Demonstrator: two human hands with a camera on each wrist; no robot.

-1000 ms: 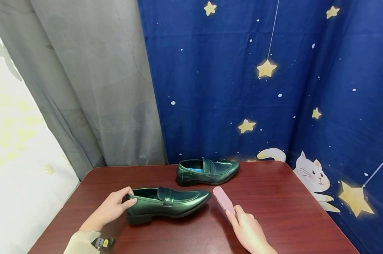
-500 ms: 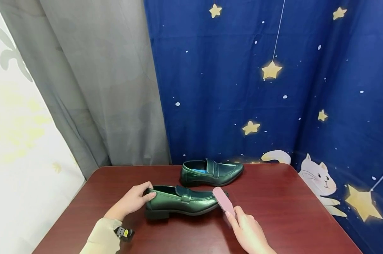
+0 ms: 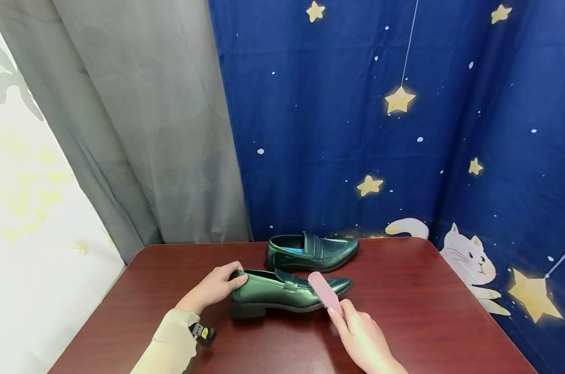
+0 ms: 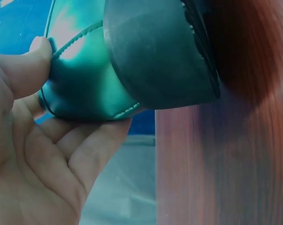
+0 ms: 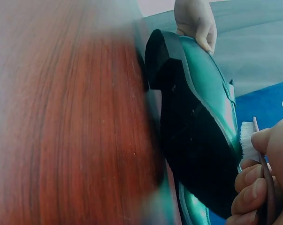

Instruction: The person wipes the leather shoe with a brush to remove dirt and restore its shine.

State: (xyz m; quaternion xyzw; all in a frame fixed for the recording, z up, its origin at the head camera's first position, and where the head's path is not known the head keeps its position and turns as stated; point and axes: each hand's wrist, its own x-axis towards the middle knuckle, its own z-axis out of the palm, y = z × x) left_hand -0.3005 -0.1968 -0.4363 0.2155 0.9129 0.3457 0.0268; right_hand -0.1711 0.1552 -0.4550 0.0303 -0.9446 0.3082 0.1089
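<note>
While our left grip (image 3: pixel 213 287) pinches the nearer shoe (image 3: pixel 277 295) by its heel (image 3: pixel 239 294), likely stiffest, our right grip (image 3: pixel 363 332) clasps the brush (image 3: pixel 325 292).

A starry curtain (image 3: pixel 319 130) and grey drape (image 3: pixel 170 130) mark a curtained-off corner.

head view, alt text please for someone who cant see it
A person's left hand grips the back of a green loafer over a dark red table, while the right hand holds a pink brush at the shoe's front. Behind it are a second green loafer, a grey curtain and a starry blue curtain.
</note>
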